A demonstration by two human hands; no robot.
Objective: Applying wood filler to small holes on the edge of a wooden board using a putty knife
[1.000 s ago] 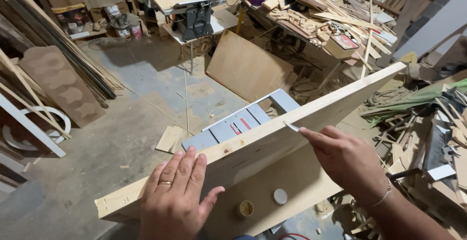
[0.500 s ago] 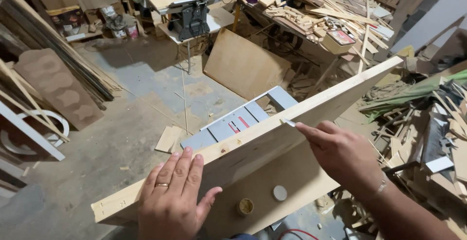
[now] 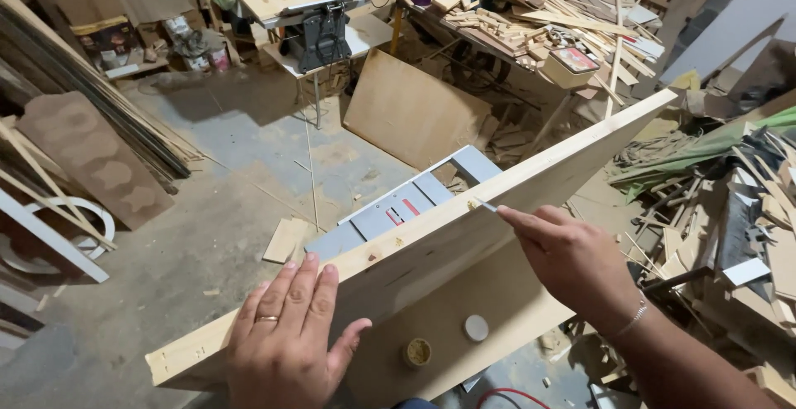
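Note:
A long pale wooden board [image 3: 531,185] stands on edge, running from lower left to upper right across a flat panel. My left hand [image 3: 286,338] lies flat against its near face at the lower left, fingers spread, a ring on one finger. My right hand [image 3: 572,260] pinches a small thin metal blade [image 3: 485,206] whose tip touches the board's top edge near its middle. A bracelet shows on that wrist.
A grey table saw top [image 3: 398,210] sits just behind the board. An open small jar [image 3: 418,353] and its round lid [image 3: 476,328] rest on the panel below. Scrap wood heaps lie at right and on a far bench [image 3: 531,23]; planks lean at left.
The view has shifted slightly; the blade tip and my right hand have crept a little leftward along the board's top edge. My left hand stays pressed on the board.

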